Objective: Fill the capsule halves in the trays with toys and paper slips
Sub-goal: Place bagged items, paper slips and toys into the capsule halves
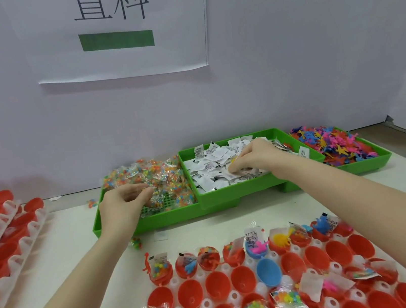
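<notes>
Both hands reach to the far side of the desk point(74, 254), each into its own green bin. The left hand point(122, 204) hangs over the left bin point(117, 224), fingers curled together around a clear packet of colored beads point(149, 193) at the near edge of the heap of bead packets point(152, 175). The right hand point(253, 158) is in the middle bin point(239, 190), its fingertips point(233, 169) bent down and pinching at the white paper slips point(212, 168) piled there (whether it has one slip or several I cannot tell). To the right, touching the middle bin, a third green bin point(368, 165) holds a heap of small rubbery toy figures point(335, 140) in pink, blue, yellow and orange.

Near the person, between the forearms, lies a white tray point(226, 267) of red capsule halves point(245, 279), with one blue half point(268, 272) among them. The far row of halves already holds bead packets, slips and toys; the next row stands open and bare inside; the row nearer again is filled, slips and packets sticking out of it. A loose bead packet point(136, 243) lies on the desk just under the left wrist, and another point(92, 203) sits beside the far left corner of the left bin.

At the left edge, stacked trays of red halves point(0, 239) lie tilted. On the wall behind hangs a paper sign point(125, 57) with large printed characters and a green bar.
</notes>
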Motion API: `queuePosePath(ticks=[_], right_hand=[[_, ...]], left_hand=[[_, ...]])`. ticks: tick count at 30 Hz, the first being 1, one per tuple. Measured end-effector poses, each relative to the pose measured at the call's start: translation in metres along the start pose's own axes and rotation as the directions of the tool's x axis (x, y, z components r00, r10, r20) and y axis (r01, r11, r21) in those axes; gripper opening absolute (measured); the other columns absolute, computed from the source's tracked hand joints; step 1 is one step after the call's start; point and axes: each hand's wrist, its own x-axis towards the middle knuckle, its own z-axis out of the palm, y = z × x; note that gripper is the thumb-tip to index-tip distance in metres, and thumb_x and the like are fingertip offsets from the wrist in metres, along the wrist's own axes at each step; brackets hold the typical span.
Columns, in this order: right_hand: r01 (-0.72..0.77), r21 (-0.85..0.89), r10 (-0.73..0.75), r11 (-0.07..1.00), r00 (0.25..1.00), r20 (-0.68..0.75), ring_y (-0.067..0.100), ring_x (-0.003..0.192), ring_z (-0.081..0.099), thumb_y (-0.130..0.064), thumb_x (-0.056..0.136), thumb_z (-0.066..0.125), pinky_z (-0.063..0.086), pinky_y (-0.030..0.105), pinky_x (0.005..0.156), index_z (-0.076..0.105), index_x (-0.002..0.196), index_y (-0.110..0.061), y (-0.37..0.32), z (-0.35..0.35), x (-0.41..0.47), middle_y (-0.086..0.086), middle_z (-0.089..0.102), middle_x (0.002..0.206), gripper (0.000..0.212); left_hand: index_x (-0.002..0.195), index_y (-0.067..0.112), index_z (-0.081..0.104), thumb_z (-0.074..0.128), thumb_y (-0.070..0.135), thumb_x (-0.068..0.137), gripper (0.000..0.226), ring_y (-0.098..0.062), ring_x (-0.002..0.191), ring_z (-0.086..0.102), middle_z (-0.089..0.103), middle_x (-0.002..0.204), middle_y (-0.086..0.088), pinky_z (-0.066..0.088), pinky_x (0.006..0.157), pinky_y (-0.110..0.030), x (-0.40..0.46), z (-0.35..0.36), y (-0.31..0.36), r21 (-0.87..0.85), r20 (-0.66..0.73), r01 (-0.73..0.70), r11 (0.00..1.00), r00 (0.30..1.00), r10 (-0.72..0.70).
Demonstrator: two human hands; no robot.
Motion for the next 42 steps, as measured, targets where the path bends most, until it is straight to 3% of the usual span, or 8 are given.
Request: queuePosePath(ticks=[2, 3, 4, 5, 7, 25, 32, 42], right_hand=[[-0.015, -0.048, 0.018, 0.999, 0.998, 0.064, 0.027, 0.122, 0.036, -0.006, 0.069, 0.070, 0.034, 0.024, 0.060, 0.051, 0.061, -0.004, -0.006, 0.002, -0.003, 0.033, 0.058, 0.107, 0.021], [-0.021, -0.082, 0.027, 0.996, 0.997, 0.074, 0.008, 0.091, 0.029, -0.006, 0.069, 0.070, 0.033, 0.023, 0.057, 0.047, 0.060, -0.009, -0.008, 0.003, -0.003, 0.008, 0.053, 0.080, 0.025], [-0.030, -0.115, 0.039, 0.993, 0.996, 0.075, 0.026, 0.110, 0.057, -0.006, 0.069, 0.070, 0.032, 0.020, 0.052, 0.045, 0.060, -0.011, -0.011, 0.003, -0.002, 0.026, 0.058, 0.113, 0.027], [-0.042, -0.141, 0.053, 0.989, 0.996, 0.074, 0.021, 0.068, 0.057, -0.005, 0.069, 0.070, 0.031, 0.017, 0.047, 0.045, 0.060, -0.011, -0.013, 0.004, -0.003, 0.019, 0.054, 0.070, 0.027], [-0.064, -0.161, 0.079, 0.985, 0.993, 0.088, 0.017, 0.051, 0.041, -0.002, 0.067, 0.069, 0.026, 0.015, 0.042, 0.047, 0.060, -0.008, -0.016, 0.004, -0.004, 0.009, 0.045, 0.059, 0.024], [0.113, 0.176, -0.086, 0.978, 0.984, -0.157, 0.019, 0.068, 0.052, 0.007, 0.066, 0.069, 0.042, 0.027, 0.062, 0.053, 0.053, -0.005, -0.016, -0.011, -0.009, 0.007, 0.057, 0.064, 0.023], [0.178, 0.258, -0.124, 0.949, 0.969, -0.212, 0.005, 0.043, 0.055, 0.011, 0.066, 0.066, 0.043, 0.015, 0.048, 0.053, 0.052, -0.004, -0.008, -0.018, -0.012, -0.008, 0.054, 0.038, 0.025], [0.309, 0.046, -0.267, 0.950, 0.878, -0.398, 0.008, 0.056, 0.049, -0.010, 0.071, 0.071, 0.039, 0.022, 0.056, 0.053, 0.056, -0.017, 0.000, -0.022, -0.019, -0.005, 0.058, 0.059, 0.025]], left_hand=[[0.100, 0.003, 0.069, 0.068, 0.013, 0.081, 0.021, -0.025, 0.084, 0.065, 0.068, 0.082, -0.008, 0.049, 0.088, -0.036, 0.000, 0.000, 0.000, 0.003, 0.000, -0.002, 1.000, 1.000, 0.002], [0.100, 0.003, 0.069, 0.068, 0.013, 0.081, 0.022, -0.025, 0.084, 0.065, 0.068, 0.082, -0.008, 0.049, 0.088, -0.036, 0.000, 0.000, 0.000, 0.003, -0.001, -0.001, 1.000, 1.000, 0.001], [0.100, 0.003, 0.069, 0.068, 0.013, 0.081, 0.022, -0.026, 0.085, 0.065, 0.068, 0.082, -0.008, 0.049, 0.088, -0.037, 0.000, 0.000, 0.000, 0.004, -0.002, -0.001, 1.000, 1.000, 0.001], [0.100, 0.003, 0.069, 0.068, 0.013, 0.081, 0.022, -0.026, 0.085, 0.065, 0.068, 0.083, -0.008, 0.049, 0.089, -0.038, 0.000, 0.000, 0.000, 0.004, -0.003, 0.000, 1.000, 1.000, 0.000], [0.100, 0.003, 0.070, 0.069, 0.013, 0.081, 0.022, -0.026, 0.085, 0.065, 0.068, 0.083, -0.008, 0.049, 0.089, -0.038, 0.000, 0.000, 0.000, 0.003, -0.003, 0.003, 1.000, 1.000, -0.003], [0.083, 0.018, 0.072, 0.074, 0.019, 0.075, 0.009, -0.014, 0.081, 0.061, 0.068, 0.074, 0.001, 0.044, 0.078, -0.027, 0.002, -0.004, 0.002, -0.136, 0.040, 0.087, 0.987, 0.996, -0.083], [0.075, 0.019, 0.068, 0.069, 0.018, 0.080, 0.005, -0.013, 0.067, 0.062, 0.067, 0.073, -0.003, 0.044, 0.077, -0.028, -0.014, 0.001, 0.025, -0.304, 0.074, 0.104, 0.947, 0.994, -0.085], [0.080, 0.009, 0.069, 0.061, 0.011, 0.087, 0.011, -0.006, 0.051, 0.065, 0.069, 0.077, -0.003, 0.056, 0.061, -0.018, -0.025, 0.023, 0.053, -0.336, 0.136, 0.048, 0.941, 0.991, -0.002]])
